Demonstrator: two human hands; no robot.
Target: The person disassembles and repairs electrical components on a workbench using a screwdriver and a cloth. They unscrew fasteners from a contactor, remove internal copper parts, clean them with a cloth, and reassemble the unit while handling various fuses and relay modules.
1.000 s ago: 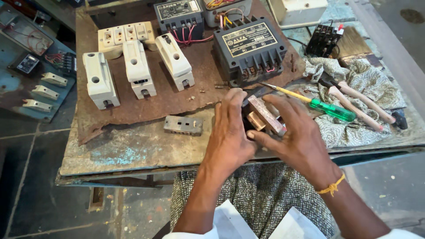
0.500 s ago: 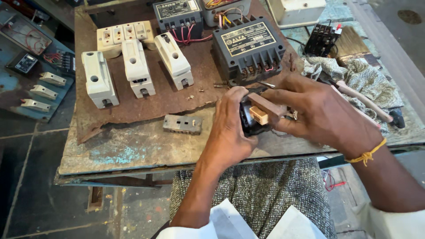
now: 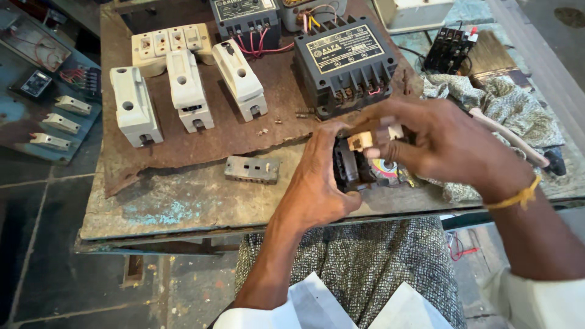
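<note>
Both hands met just in front of the dark transformer (image 3: 344, 61) at the bench (image 3: 183, 207) edge: the left hand (image 3: 317, 183) gripped a small black component (image 3: 348, 170) while the right hand (image 3: 445, 143) fingers pinched a beige piece (image 3: 361, 141) against its top, apparently mid-fitting, calling for careful alignment

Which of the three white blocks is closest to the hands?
The rightmost white block, lying slanted beside the black box with red wires. The other two lie farther left of the left hand.
</note>
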